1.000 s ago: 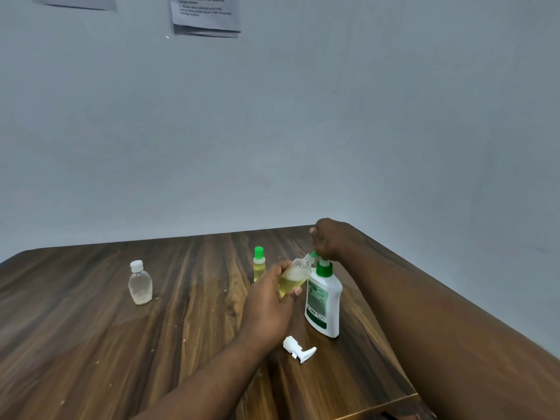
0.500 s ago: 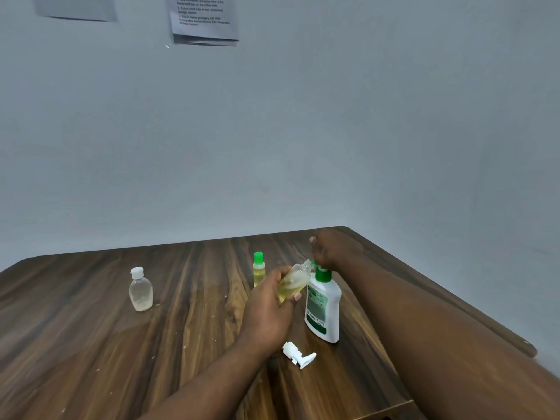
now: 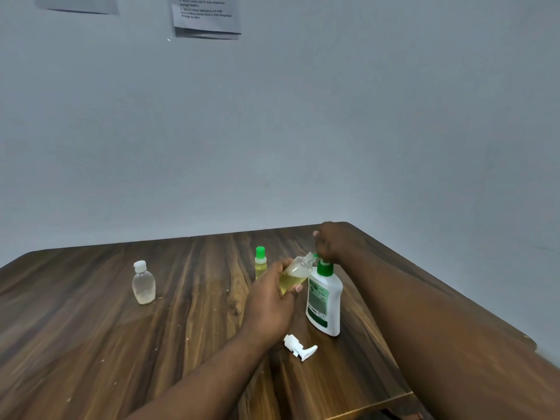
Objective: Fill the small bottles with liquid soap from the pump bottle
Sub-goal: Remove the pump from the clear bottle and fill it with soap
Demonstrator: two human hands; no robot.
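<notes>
Second small bottle part-filled at the pump.

The left hand (image 3: pixel 272 301) grips a tilted open bottle (image 3: pixel 295 272) under the pump bottle (image 3: pixel 323 301) near the bench's (image 3: pixel 91 344) right edge; the right hand (image 3: pixel 331 241) closes on the pump. The green-capped bottle (image 3: pixel 260 262) looks filled; the white-capped bottle (image 3: pixel 143 283) looks unfilled.

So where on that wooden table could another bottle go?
Bare wood lies between the white-capped clear bottle and the green-capped small bottle, and along the near left edge. It is crowded around the white pump bottle, both hands and the loose white cap.

Soft, even, dimmish light; faint shadows, wide-angle bending at edges.
</notes>
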